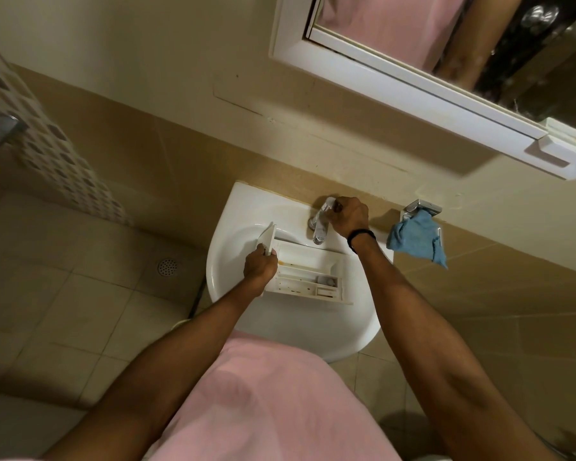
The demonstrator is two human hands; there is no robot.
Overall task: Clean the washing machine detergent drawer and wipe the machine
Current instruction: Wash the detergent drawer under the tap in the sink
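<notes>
A white detergent drawer [308, 272] lies across the basin of a white sink [233, 214], its compartments facing up with brownish stains inside. My left hand [260, 266] grips the drawer's front panel at its left end. My right hand [350, 216] is curled round the lever of the chrome tap [320, 227] at the back of the sink. No water is seen running. The drawer's right end sits just below the tap's spout.
A blue cloth [414, 241] hangs from a chrome holder [421, 207] on the wall right of the sink. A white-framed mirror cabinet [413, 91] juts out above. A floor drain [167, 267] sits in the tiled floor at left.
</notes>
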